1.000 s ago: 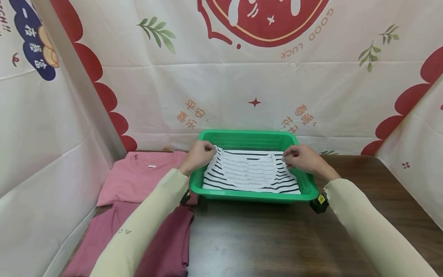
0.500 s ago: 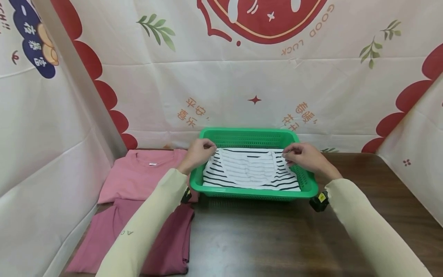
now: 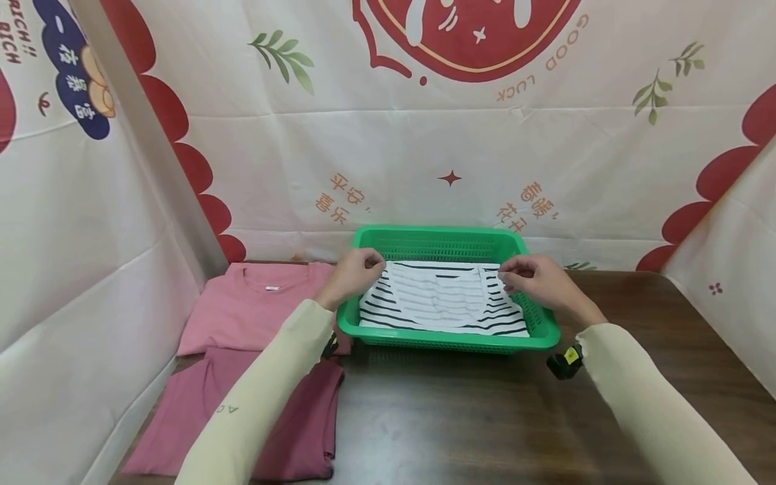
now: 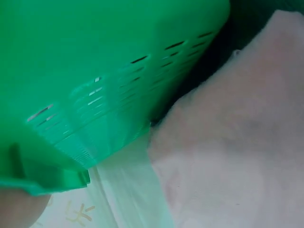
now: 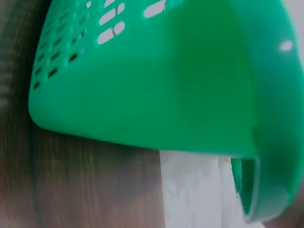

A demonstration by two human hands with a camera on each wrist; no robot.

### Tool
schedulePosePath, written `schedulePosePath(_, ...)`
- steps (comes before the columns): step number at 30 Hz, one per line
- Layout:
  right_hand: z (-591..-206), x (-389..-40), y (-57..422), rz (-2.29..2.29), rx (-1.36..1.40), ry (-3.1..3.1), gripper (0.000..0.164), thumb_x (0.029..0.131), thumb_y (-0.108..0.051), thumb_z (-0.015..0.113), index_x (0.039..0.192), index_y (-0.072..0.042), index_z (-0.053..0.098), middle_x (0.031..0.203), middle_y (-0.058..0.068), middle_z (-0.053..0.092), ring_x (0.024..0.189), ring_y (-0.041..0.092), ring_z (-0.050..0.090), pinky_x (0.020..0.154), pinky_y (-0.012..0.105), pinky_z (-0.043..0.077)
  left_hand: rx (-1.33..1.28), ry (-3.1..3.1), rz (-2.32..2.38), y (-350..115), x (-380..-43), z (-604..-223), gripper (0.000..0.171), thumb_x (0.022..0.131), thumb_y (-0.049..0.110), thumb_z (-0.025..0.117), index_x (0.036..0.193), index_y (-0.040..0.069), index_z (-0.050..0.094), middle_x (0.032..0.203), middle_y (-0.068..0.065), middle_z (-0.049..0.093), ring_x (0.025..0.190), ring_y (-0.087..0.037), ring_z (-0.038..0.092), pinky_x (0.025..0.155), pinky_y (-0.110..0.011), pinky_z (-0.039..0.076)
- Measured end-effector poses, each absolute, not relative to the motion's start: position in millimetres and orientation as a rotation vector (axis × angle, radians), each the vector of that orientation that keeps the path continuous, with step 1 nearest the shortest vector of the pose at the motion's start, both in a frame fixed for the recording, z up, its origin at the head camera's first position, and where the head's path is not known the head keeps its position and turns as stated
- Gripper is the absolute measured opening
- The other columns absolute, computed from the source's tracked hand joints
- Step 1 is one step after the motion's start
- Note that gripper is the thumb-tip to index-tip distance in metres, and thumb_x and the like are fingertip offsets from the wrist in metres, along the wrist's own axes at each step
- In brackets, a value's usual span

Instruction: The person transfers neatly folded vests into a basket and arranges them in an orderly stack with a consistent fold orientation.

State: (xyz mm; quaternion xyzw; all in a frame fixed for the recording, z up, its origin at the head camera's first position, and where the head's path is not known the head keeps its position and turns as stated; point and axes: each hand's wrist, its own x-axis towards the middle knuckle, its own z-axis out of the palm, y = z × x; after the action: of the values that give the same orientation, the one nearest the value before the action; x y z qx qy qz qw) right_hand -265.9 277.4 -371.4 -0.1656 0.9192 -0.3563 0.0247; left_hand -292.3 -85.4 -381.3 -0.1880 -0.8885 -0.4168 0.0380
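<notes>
A folded white shirt with black stripes (image 3: 436, 296) lies inside a green plastic basket (image 3: 448, 341). My left hand (image 3: 354, 275) reaches over the basket's left rim, thumb and fingertips pinching the shirt's upper left corner. Over the opposite rim, my right hand (image 3: 536, 279) has its thumb and forefinger together at the upper right corner, pinching the cloth edge there. In the left wrist view the basket's outer wall (image 4: 114, 57) fills much of the picture, with only a bit of the hand (image 4: 19, 206) showing. The right wrist view is mostly basket side (image 5: 142, 95); the fingertips are hidden.
A folded pink T-shirt (image 3: 267, 313) lies left of the basket, partly under my left forearm. Nearer me is a darker rose folded garment (image 3: 297, 431). The brown wooden table (image 3: 448, 417) meets a printed cloth backdrop (image 3: 412, 148) behind the basket.
The shirt's upper left corner, raised a second ago, now lies lower and flatter in the basket. Both hands stay at nearly the same places; the view has shifted slightly.
</notes>
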Motion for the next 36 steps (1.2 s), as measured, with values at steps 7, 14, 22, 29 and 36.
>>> schedulePosePath(7, -367.4, -248.9, 273.5, -1.054, -0.595, 2.962, 0.031, 0.095, -0.032, 0.055, 0.108, -0.006, 0.066, 0.100, 0.017, 0.068, 0.085, 0.026, 0.061, 0.073, 0.043, 0.053, -0.727, -2.699, -1.108, -78.0, -288.0, -382.0, 0.016, 0.092, 0.010, 0.054, 0.089, 0.004, 0.069, 0.084, -0.012, 0.070, 0.069, -0.016, 0.057, 0.065, -0.034, 0.052)
schedulePosePath(14, -354.2, -228.3, 253.4, -1.038, -0.646, 3.005, 0.030, 0.095, -0.034, 0.054, 0.104, -0.009, 0.067, 0.092, 0.012, 0.067, 0.076, 0.023, 0.055, 0.064, 0.039, 0.050, -0.783, -2.696, -1.071, -84.4, -272.7, -376.2, 0.017, 0.092, 0.013, 0.054, 0.090, 0.006, 0.070, 0.086, -0.006, 0.069, 0.073, -0.014, 0.058, 0.069, -0.034, 0.053)
schedulePosePath(22, -349.5, -199.2, 235.1, -1.075, -0.642, 2.991, 0.029, 0.094, -0.037, 0.055, 0.102, -0.012, 0.068, 0.093, 0.007, 0.067, 0.080, 0.020, 0.056, 0.069, 0.041, 0.051, -0.798, -2.636, -1.116, -103.4, -246.1, -367.8, 0.014, 0.091, 0.013, 0.058, 0.093, 0.005, 0.070, 0.091, -0.008, 0.069, 0.082, -0.014, 0.061, 0.075, -0.037, 0.056)
schedulePosePath(29, -349.7, -184.7, 218.2, -1.090, -0.722, 2.964, 0.022, 0.093, -0.032, 0.059, 0.103, -0.014, 0.068, 0.096, 0.002, 0.068, 0.085, 0.016, 0.059, 0.073, 0.041, 0.053, -0.742, -2.638, -1.143, -125.4, -226.0, -365.4, 0.013, 0.091, 0.012, 0.060, 0.095, 0.005, 0.070, 0.093, -0.009, 0.069, 0.086, -0.016, 0.062, 0.075, -0.039, 0.056)
schedulePosePath(36, -349.4, -174.8, 199.9, -1.108, -0.781, 2.945, 0.018, 0.091, -0.030, 0.061, 0.100, -0.017, 0.069, 0.095, 0.001, 0.070, 0.085, 0.014, 0.060, 0.076, 0.040, 0.054, -0.715, -2.632, -1.149, -142.8, -209.6, -370.8, 0.017, 0.090, 0.012, 0.061, 0.098, 0.000, 0.069, 0.096, -0.010, 0.068, 0.085, -0.020, 0.062, 0.074, -0.041, 0.056)
